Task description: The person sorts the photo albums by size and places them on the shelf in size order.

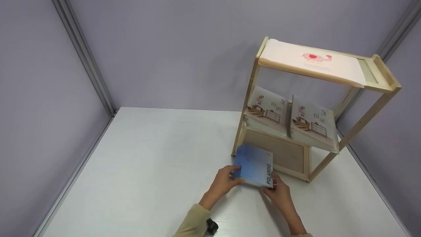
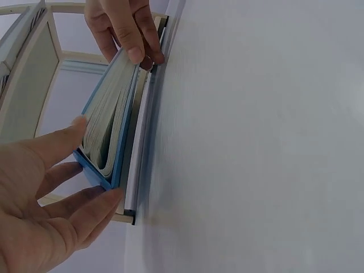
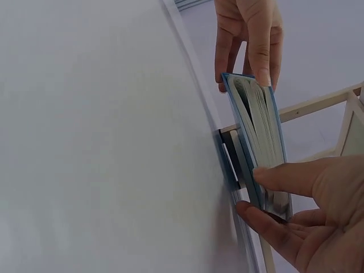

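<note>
A blue photo album [image 1: 253, 164] marked POLAROID is tilted in front of the lower bay of a small wooden rack [image 1: 279, 149]. At its near left corner my left hand [image 1: 225, 179] grips it, thumb on the near edge. My right hand [image 1: 278, 191] holds the near right corner. In the left wrist view the page edges [image 2: 108, 114] face the camera, between the blue covers, with the left fingers [image 2: 85, 210] around one end. The right wrist view shows the right thumb [image 3: 290, 176] along the pages and fingers beneath the cover.
Two matching illustrated books [image 1: 268, 110] lean on the rack's middle shelf. A white cloth with a pink elephant [image 1: 315, 59] covers its top. White tabletop [image 1: 148, 164] extends leftward, and pale walls [image 1: 164, 49] surround it. A black object [image 1: 212, 226] shows by the left sleeve.
</note>
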{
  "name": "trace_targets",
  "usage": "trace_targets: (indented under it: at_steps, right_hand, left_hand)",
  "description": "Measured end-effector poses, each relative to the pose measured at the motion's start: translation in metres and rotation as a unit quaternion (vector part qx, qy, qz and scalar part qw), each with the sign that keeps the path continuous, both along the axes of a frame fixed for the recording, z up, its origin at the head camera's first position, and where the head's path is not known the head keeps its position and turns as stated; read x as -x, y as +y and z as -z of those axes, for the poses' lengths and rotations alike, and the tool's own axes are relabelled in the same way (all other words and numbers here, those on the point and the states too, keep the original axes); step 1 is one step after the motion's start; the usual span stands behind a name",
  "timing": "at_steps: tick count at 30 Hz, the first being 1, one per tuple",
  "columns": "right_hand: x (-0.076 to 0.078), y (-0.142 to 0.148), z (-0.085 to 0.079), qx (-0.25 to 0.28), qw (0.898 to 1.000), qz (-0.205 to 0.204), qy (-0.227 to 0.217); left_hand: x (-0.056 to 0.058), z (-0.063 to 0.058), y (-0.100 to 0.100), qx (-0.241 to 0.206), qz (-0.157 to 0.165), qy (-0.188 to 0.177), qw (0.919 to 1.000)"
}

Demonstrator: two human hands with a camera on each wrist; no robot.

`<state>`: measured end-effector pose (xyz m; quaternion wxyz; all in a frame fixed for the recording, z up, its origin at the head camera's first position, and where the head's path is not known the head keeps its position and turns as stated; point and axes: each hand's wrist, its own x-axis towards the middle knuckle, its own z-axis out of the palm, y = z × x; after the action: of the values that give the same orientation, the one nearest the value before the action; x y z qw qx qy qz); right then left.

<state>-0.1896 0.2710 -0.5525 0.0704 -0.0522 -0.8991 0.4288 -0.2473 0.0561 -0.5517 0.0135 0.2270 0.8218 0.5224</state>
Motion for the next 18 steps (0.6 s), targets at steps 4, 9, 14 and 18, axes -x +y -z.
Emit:
trace_targets:
  at_steps: [4, 9, 14, 18]
  right_hand:
    - [-0.0004, -0.0014, -0.0013, -0.022, 1.000, -0.006, 0.010]
    - [-0.0010, -0.0028, -0.0034, -0.038, 0.999, -0.008, -0.002]
    - [-0.0001, -0.0033, -0.0064, -0.076, 0.997, 0.000, -0.020]
    - [0.0009, -0.0036, -0.0084, -0.111, 0.994, 0.009, -0.020]
  left_hand:
    - [-0.0009, -0.0008, -0.0006, 0.018, 0.007, 0.004, 0.9998]
    - [-0.0013, -0.0008, -0.0011, 0.040, 0.012, 0.029, 0.9987]
    - [-0.0015, -0.0004, -0.0007, 0.050, 0.007, 0.045, 0.9977]
    - [0.0006, -0.0007, 0.0007, 0.054, 0.003, 0.049, 0.9973]
